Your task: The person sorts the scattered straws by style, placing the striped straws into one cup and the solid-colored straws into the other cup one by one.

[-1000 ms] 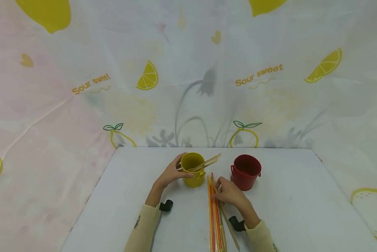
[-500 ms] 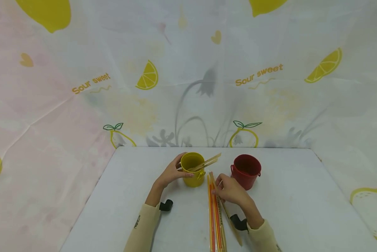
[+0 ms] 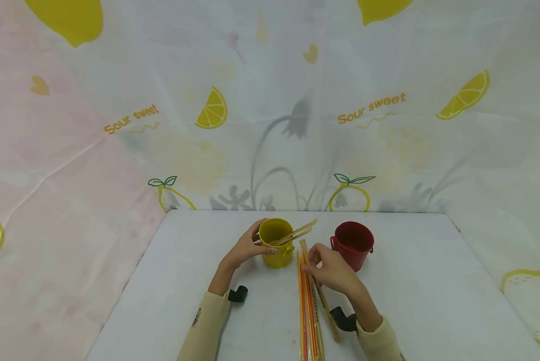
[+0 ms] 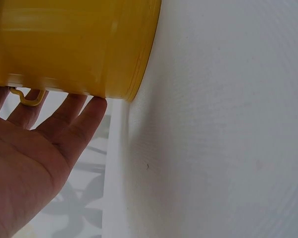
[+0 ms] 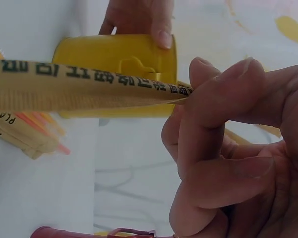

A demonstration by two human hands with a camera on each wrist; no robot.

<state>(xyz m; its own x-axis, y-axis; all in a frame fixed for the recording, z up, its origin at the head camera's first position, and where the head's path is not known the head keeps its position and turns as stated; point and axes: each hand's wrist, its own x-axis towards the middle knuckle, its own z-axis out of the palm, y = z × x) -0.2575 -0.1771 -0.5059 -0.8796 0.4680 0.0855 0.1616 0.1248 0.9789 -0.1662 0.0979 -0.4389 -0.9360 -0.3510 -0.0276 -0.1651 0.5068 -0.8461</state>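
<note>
My left hand [image 3: 244, 250] holds a small yellow bucket [image 3: 277, 259] at its side, thumb across the front and fingers behind. Several paper-wrapped straws [image 3: 300, 232] lean out of its right rim. In the left wrist view, fingertips [image 4: 97, 106] touch the bucket wall near its wire handle. My right hand [image 3: 335, 271] pinches another paper-wrapped straw [image 5: 89, 89], printed with dark characters, between thumb and index finger. This straw slants over a bundle of orange, red and yellow straws [image 3: 304, 306] lying on the table.
A red bucket [image 3: 352, 258] stands right behind my right hand. The white table [image 3: 423, 291] ends at a fabric backdrop [image 3: 270, 150] with lemon prints. In the right wrist view, a paper-wrapped straw [image 5: 25, 131] lies beside the coloured ones.
My right hand has shifted slightly away from me, and the pinched straw has slid forward off the bundle toward the yellow bucket. My left hand and both buckets stay in place.
</note>
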